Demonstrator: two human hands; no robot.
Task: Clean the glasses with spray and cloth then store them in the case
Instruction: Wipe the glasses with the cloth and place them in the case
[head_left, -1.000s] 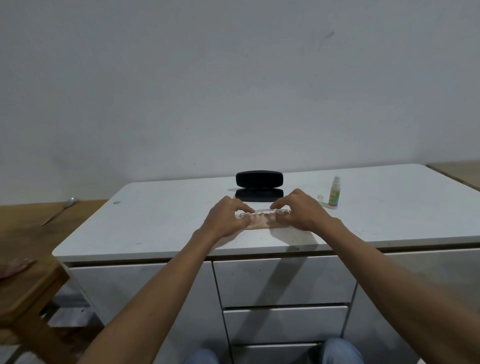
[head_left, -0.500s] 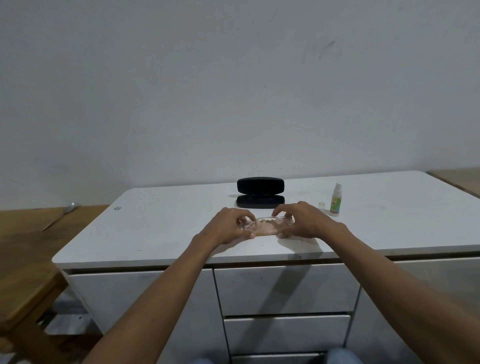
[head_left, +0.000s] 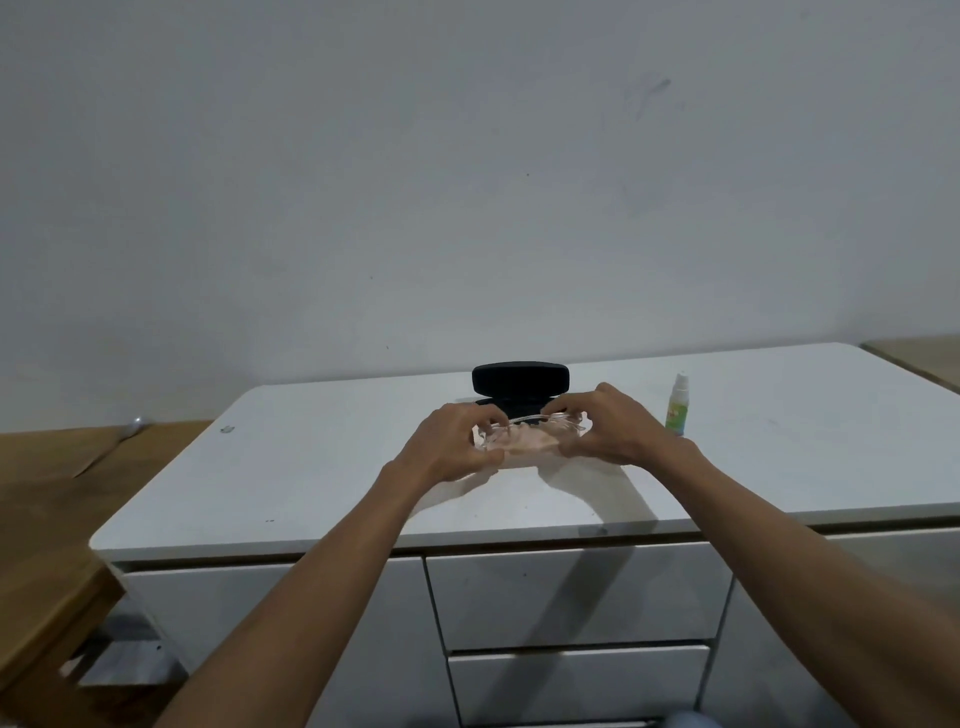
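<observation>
Clear-framed glasses (head_left: 530, 422) are held between both hands, slightly above a pale pink cloth (head_left: 524, 446) that lies on the white cabinet top (head_left: 322, 467). My left hand (head_left: 451, 442) grips the left end of the frame and my right hand (head_left: 605, 427) grips the right end. A black glasses case (head_left: 520, 380) stands open just behind the hands, its lid upright. A small spray bottle (head_left: 677, 405) with a green label stands to the right of my right hand.
White drawers (head_left: 571, 597) run under the top's front edge. A wooden table (head_left: 57, 483) sits to the left with a spoon (head_left: 111, 441) on it. Another wooden surface (head_left: 919, 358) shows at far right.
Both hands have lifted the glasses a little off the cloth and moved them back toward the open case. The view has tilted slightly.
</observation>
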